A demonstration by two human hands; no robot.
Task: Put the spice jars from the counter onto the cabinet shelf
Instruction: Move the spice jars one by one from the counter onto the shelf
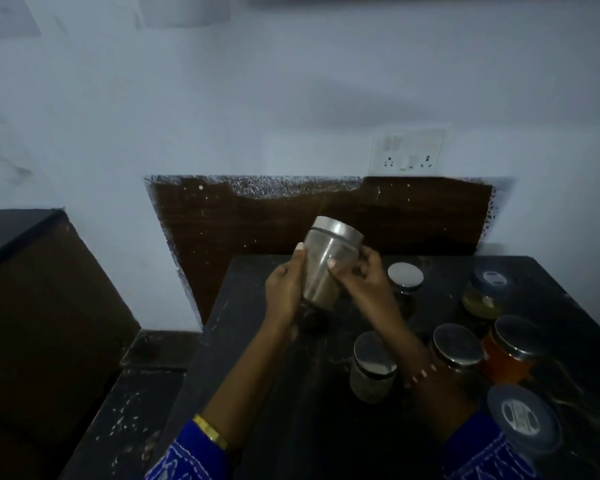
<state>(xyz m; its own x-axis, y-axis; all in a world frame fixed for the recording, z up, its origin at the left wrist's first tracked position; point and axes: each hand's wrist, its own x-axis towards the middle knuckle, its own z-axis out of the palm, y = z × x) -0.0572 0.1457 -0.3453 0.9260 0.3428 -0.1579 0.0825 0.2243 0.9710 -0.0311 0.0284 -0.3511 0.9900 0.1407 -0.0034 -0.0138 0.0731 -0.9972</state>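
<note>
Sleeves: your blue embroidered sleeves [187, 455] sit at the bottom edge, nearest you, with a gold bangle [211, 432] on your left wrist and a beaded bracelet [420, 375] on your right.
Dark-lidded jar: just right of your right forearm, nearest of all the jars, stands a jar with a dark plastic lid [523, 418].
Near row: beyond it, three metal-lidded jars stand on the black worktop [274, 393] — a pale one [373, 370] left of your right forearm, a second [457, 346] right of it, and an orange-filled one [510, 348] further right.
Far jars: behind that row, a jar of yellowish contents with a dark lid [484, 292] stands to the right, and a metal-lidded jar [405, 278] stands just right of your right hand.
Steel jar: the task's thing, a lidded steel jar [329, 263], is up off the worktop, tilted with its lid leaning away to the right, above the worktop's far left part.
Left hand: your left hand [284, 289] lies along the steel jar's left side, fingers fairly straight against it.
Right hand: your right hand [359, 275] grips the steel jar from the right, thumb across its front and fingers curled behind.
Backdrop: behind the steel jar a dark wooden panel [326, 216] stands against the pale wall, with a switch plate [407, 152] above its right end.
Left side: a dark cabinet block [32, 289] stands well left of the steel jar.
</note>
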